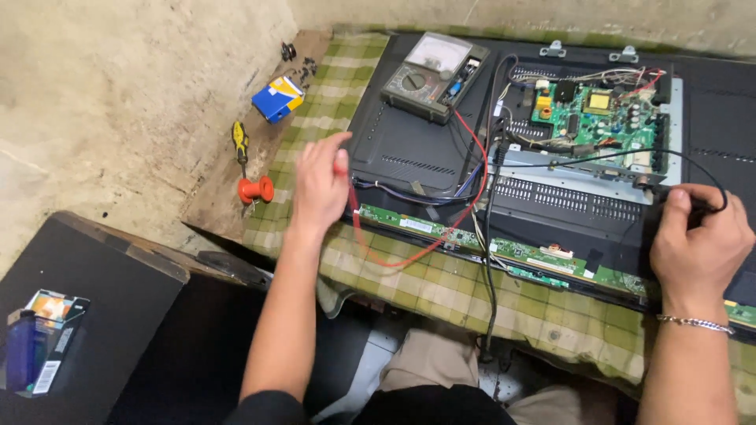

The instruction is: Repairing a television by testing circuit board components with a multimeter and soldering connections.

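From the head camera we look down on an opened flat-panel television (409, 149) lying back-up on a checked green cloth (441, 295) that covers the bench. Our left hand (319, 189) sits at the television's left edge, its grip pinched around the red test probe (343, 169), the tip down near the left end of the long green strip board (441, 228) along the panel's lower edge. The red lead (457, 224) curves from that hand across the strip board and up to the analog multimeter (435, 75), which rests on the television's back cover near the top.

Our right hand (697, 240), with a silver bracelet (697, 323) at the wrist, is closed over the black test probe (705, 206) at the right end of the panel; the black lead (598, 155) arcs from it back toward the meter. The green main board (598, 110) lies exposed between the two hands, higher up.

Left of the cloth, on bare wood, lie a yellow-handled screwdriver (239, 142), a red-orange spool (256, 190) and a blue and yellow box (278, 98). A dark stand at lower left carries a blue lighter (20, 358) beside a small carton (55, 334).
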